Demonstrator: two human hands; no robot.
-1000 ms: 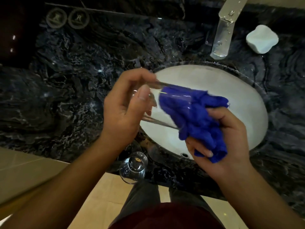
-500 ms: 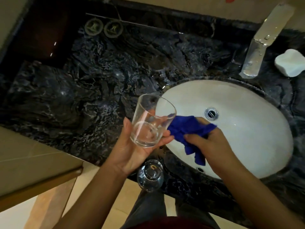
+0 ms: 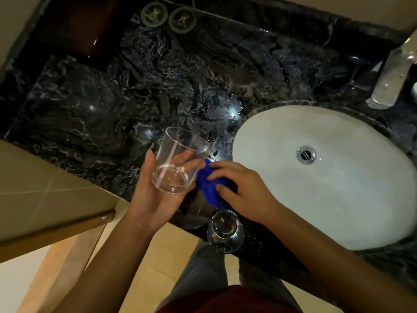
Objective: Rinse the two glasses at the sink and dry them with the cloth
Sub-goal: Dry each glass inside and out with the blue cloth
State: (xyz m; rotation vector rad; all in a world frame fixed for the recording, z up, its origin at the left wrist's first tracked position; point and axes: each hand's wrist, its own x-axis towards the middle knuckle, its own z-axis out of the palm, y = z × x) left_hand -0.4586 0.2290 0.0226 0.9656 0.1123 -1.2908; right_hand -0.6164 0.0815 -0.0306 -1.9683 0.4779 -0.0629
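Note:
My left hand (image 3: pixel 155 195) holds a clear tumbler glass (image 3: pixel 178 159) upright and slightly tilted, above the front of the dark marble counter (image 3: pixel 112 105). Just right of it, my right hand (image 3: pixel 243 188) presses a bunched blue cloth (image 3: pixel 208 188) down near the counter's front edge, beside the glass and outside it. A second clear glass (image 3: pixel 225 231) stands on the counter's front edge below my right hand. The white oval sink (image 3: pixel 338 199) lies to the right, its drain (image 3: pixel 306 155) visible.
The chrome tap (image 3: pixel 390 82) stands at the right edge behind the sink. Two round dark coasters (image 3: pixel 168 15) lie at the back of the counter, next to a dark recess at the back left. Beige floor tiles and my legs show below the counter edge.
The blue cloth came out of the glass and moved down towards the counter with my right hand. My left hand turned the glass upright and shifted it left, away from the sink.

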